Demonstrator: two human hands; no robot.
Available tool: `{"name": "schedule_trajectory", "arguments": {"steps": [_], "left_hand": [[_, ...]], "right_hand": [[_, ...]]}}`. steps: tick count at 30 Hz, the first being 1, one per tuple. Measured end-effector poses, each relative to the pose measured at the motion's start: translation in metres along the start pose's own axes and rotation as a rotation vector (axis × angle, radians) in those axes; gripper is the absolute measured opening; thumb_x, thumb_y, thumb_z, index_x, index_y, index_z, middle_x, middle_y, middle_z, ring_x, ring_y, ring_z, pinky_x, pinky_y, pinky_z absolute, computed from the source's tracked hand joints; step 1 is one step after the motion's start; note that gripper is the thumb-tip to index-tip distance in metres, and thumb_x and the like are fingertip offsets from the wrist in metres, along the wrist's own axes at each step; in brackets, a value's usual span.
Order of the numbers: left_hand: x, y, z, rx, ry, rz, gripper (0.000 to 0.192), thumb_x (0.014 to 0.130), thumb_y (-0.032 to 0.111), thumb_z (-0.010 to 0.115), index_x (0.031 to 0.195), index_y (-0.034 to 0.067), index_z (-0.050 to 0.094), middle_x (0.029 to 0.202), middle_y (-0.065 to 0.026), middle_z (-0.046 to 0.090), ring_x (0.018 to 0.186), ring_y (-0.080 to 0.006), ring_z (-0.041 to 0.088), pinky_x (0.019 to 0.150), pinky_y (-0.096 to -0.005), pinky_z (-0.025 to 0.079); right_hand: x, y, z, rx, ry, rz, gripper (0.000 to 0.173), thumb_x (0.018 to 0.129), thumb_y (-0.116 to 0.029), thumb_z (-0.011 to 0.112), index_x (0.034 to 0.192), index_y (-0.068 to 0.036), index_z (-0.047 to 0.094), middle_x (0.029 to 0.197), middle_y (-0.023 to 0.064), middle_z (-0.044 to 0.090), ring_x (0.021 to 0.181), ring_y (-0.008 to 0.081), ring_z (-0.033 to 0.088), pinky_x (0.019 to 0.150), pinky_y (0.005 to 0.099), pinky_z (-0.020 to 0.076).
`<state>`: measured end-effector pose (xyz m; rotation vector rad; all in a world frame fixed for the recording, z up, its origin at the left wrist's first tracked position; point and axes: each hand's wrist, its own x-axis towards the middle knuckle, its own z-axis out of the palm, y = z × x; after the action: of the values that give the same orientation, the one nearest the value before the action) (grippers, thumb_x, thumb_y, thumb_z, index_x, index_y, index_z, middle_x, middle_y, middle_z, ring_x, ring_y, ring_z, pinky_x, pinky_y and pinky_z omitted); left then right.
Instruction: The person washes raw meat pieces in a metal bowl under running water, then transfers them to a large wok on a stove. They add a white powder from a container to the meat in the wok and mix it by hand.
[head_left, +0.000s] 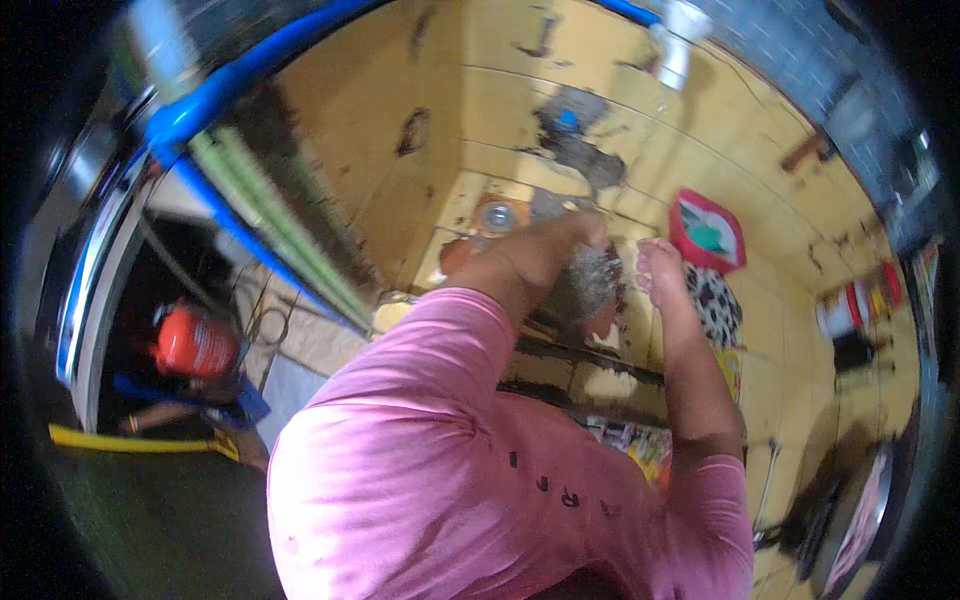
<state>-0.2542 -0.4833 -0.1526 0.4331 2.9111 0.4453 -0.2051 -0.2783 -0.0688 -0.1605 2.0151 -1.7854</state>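
My left hand (589, 227) is blurred, reaching over a worn, stained part of the yellow tiled surface. Right below it is a clear, greyish blurred patch (594, 281), which looks like splashing water; whether the hand grips anything is hidden. Fingers curled, my right hand (660, 268) is a little to the right, and nothing plainly shows in it. Close beside it lies a red-rimmed container (739, 251) with a green thing (706, 234) inside. A black-and-white spotted item (716, 307) is just below that container. A round metal drain (499, 217) shows beyond my left forearm.
A blue pipe (247, 67) runs along the upper left. From the tiled wall juts a white pipe (675, 60), with a blue plug (568, 120) nearby. Containers (844, 311) stand at the right. An orange-red canister (196, 341) and what seems a person's forearm (161, 415) are at left.
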Motion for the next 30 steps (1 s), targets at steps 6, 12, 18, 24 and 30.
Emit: {"name": "schedule_trajectory", "arguments": {"steps": [6,12,18,24,30], "left_hand": [[0.044,0.005,-0.009,0.105,-0.186,0.016,0.045,0.064,0.04,0.075,0.093,0.006,0.072,0.1,-0.0162,0.068,0.089,-0.0291,0.067,0.074,-0.0411,0.054],[0.087,0.013,0.014,0.259,-0.238,0.067,0.044,0.063,0.041,0.076,0.09,0.006,0.071,0.095,-0.0161,0.069,0.086,-0.0312,0.067,0.07,-0.0413,0.053],[0.132,-0.013,0.034,0.335,-0.288,0.255,0.041,0.065,0.041,0.074,0.09,0.007,0.07,0.094,-0.016,0.067,0.085,-0.0314,0.065,0.07,-0.0422,0.051],[0.185,-0.031,0.046,0.316,-0.275,0.235,0.035,0.068,0.036,0.07,0.088,0.007,0.069,0.087,-0.0146,0.068,0.077,-0.0301,0.065,0.067,-0.042,0.051],[0.197,-0.024,0.103,0.127,0.057,0.188,0.034,0.072,0.032,0.066,0.095,0.007,0.067,0.091,-0.0163,0.066,0.081,-0.0327,0.064,0.074,-0.0438,0.05]], "right_hand": [[-0.054,0.102,-0.044,-0.572,0.139,-0.257,0.008,0.081,-0.007,0.055,0.082,-0.007,0.063,0.071,0.0034,0.062,0.059,0.0186,0.057,0.055,0.0321,0.0458],[-0.134,0.123,-0.008,-1.252,0.306,-0.501,0.018,0.084,-0.023,0.055,0.082,-0.009,0.066,0.074,0.0151,0.063,0.078,0.0341,0.061,0.072,0.0455,0.0445],[-0.152,0.103,0.0,-1.141,0.313,-0.428,0.024,0.084,-0.027,0.054,0.077,-0.005,0.064,0.078,0.0138,0.064,0.083,0.0343,0.058,0.077,0.0471,0.0393],[-0.147,0.103,-0.002,-1.09,0.358,-0.5,0.022,0.08,-0.027,0.057,0.076,-0.006,0.063,0.075,0.0144,0.064,0.077,0.0334,0.058,0.076,0.047,0.0397],[-0.144,0.101,-0.002,-1.054,0.363,-0.421,0.019,0.078,-0.023,0.057,0.069,-0.006,0.06,0.068,0.0134,0.061,0.071,0.0345,0.057,0.074,0.0463,0.039]]}}
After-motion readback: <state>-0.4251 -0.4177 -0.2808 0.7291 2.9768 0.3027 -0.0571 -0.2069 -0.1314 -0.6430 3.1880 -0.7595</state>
